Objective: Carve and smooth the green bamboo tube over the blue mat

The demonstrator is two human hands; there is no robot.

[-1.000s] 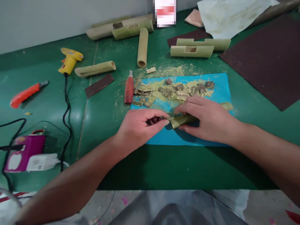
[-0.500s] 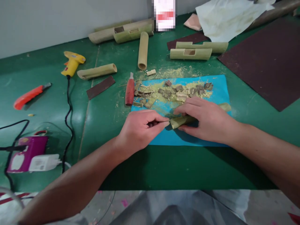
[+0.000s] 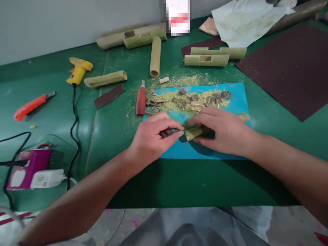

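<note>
My right hand (image 3: 227,133) is closed over a bamboo piece (image 3: 192,132) and holds it low on a blue mat (image 3: 184,151). The piece's left end sticks out past my thumb and fingers; its middle is covered by the hand. My left hand (image 3: 152,138) pinches something thin between thumb and forefinger, right at that left end. What it is, is too small to make out. Beyond both hands, bamboo shavings and dark brown scraps (image 3: 180,102) lie heaped on the mat. A red-handled chisel (image 3: 141,100) rests by the mat's left edge.
A yellow glue gun (image 3: 79,71), an orange utility knife (image 3: 32,106) and a purple box (image 3: 29,167) with cables are on the left. Several bamboo tubes (image 3: 206,60) lie at the back. Brown sheets (image 3: 287,71) and white paper (image 3: 246,20) are on the right.
My left hand's fingers have shifted slightly upward at the bamboo's end, still pinched. The right hand keeps its hold. The whole view has moved a little.
</note>
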